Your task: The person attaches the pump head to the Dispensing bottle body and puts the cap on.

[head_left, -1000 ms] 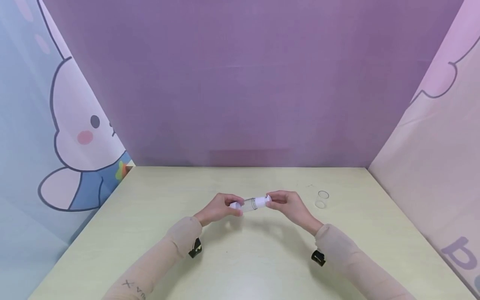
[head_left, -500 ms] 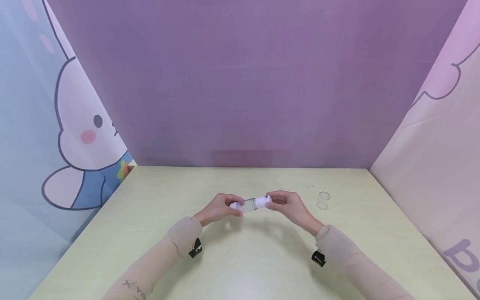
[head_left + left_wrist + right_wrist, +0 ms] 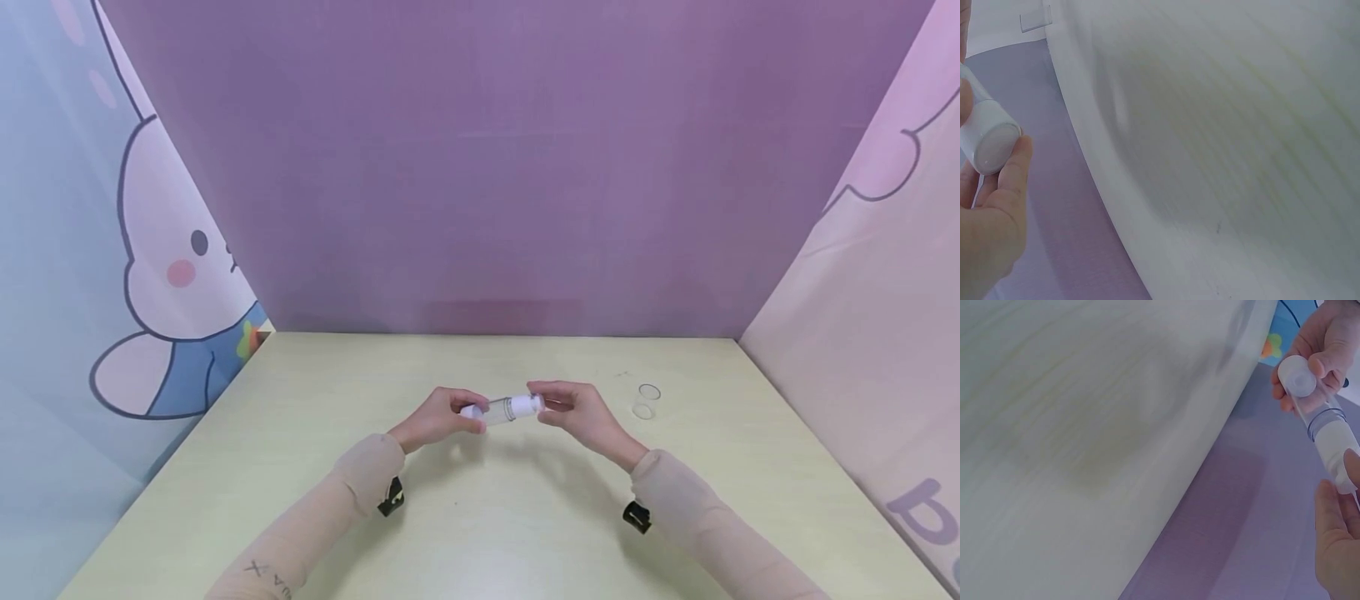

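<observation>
A small pump bottle (image 3: 498, 411), with a clear body and white ends, lies nearly level between the hands above the table. My left hand (image 3: 442, 412) grips its white base end, which also shows as the white base (image 3: 994, 140) in the left wrist view. At the other end, the fingers and thumb of my right hand (image 3: 581, 410) are around the white pump head (image 3: 537, 403). In the right wrist view, the right thumb (image 3: 1352, 466) lies against the pump head. Dark rings circle the bottle's clear body next to the white collar (image 3: 1335, 439).
A clear cylindrical cap (image 3: 646, 402) stands on the pale table (image 3: 487, 517), to the right of the right hand. A purple backdrop (image 3: 495, 167) rises behind the table. Printed cloth walls (image 3: 60, 250) stand on both sides.
My right fingers and thumb have shifted slightly at the pump head, so more of it shows. My left hand and the bottle have hardly moved. The head view has swung slightly.
</observation>
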Available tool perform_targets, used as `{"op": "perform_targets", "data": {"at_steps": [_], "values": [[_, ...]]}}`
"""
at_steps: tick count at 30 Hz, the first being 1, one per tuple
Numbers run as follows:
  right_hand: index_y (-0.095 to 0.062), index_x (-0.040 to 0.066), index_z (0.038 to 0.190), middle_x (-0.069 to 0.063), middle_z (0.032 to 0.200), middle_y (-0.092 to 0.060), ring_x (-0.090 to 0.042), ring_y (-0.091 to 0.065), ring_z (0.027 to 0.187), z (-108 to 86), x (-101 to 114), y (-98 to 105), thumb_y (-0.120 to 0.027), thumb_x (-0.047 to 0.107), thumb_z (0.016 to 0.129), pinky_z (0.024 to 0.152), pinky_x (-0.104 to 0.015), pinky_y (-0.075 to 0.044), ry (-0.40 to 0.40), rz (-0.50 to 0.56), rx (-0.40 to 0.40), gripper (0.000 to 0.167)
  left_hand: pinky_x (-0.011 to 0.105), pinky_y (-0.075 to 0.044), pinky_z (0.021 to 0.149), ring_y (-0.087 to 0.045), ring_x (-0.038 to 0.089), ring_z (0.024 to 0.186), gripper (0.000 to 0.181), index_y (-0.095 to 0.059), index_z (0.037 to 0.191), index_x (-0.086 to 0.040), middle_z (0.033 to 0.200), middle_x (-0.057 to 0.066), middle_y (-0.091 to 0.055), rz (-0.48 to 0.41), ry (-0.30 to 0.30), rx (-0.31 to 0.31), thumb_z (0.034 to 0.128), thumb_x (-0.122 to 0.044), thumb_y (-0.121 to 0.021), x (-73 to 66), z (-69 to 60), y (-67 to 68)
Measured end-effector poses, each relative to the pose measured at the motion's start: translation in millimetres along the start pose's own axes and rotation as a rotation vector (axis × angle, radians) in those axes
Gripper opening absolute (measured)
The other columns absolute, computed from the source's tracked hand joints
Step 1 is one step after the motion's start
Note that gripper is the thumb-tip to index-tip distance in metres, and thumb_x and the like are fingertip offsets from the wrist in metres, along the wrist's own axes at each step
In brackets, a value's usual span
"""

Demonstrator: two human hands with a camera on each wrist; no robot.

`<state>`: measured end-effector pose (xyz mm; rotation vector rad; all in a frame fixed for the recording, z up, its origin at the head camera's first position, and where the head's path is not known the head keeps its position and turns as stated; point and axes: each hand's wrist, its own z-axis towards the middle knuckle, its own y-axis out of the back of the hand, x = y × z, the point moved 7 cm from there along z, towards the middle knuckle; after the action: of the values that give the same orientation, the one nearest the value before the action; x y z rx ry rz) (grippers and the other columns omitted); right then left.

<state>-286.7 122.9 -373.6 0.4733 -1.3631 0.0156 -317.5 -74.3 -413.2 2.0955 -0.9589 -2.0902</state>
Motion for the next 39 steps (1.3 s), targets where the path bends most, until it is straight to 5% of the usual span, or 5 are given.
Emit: {"op": "perform_targets", "data": {"at_steps": [39], "values": [[-0.060,-0.003,0.115,-0.021,0.113,-0.062,-0.028,-0.063,0.099,0.8,-1.8,-1.4,-0.066,0.004,0.082,0.080,-0.029,-0.052,-0.009,-0.074,-0.019,0.035,0.036,-0.045,0.086,-0.057,0.018,0.099,0.036,-0.066,0.111,-0.015,0.116,0.005,-0.063,0.022,-0.014,0.003,0.0761,-0.016,-0.074,1.1,-1.3,3.2]]}}
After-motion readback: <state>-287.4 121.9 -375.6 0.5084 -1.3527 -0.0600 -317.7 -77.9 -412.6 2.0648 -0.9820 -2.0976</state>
